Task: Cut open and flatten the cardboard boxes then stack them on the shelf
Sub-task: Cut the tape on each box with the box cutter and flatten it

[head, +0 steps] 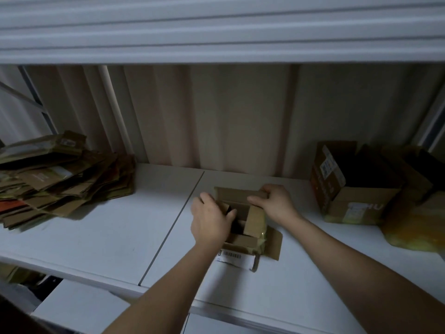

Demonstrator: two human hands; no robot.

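Cardboard, brown and creased, makes up the small box (245,220) that sits on the white shelf (108,237), a little right of the seam between the two shelf panels. Its top flaps stand open, and a white barcode label (234,257) shows on the side facing the camera. The left hand (212,219) curls over the box's left edge, thumb hooked at the dark opening; its fingers are on the far side of the wall and how they lie cannot be told. The right hand (277,202) pinches the far right flap between thumb and bent fingers.

Bare shelf lies open between the box and a slumped stack of flattened cardboard (62,182) at the left end, and more bare surface runs from the box to the shelf's front edge. To the right, well apart from the small box, a larger open box (354,189) stands near the back wall, tilted, with a printed label on its left face. Just beside it a yellowish bag (414,227) reaches the frame's right edge and is cut off there. The stack's left part also runs out of frame. Light is dim, so the small box's inside reads only as a dark hollow, and print on the labels is too blurred to read
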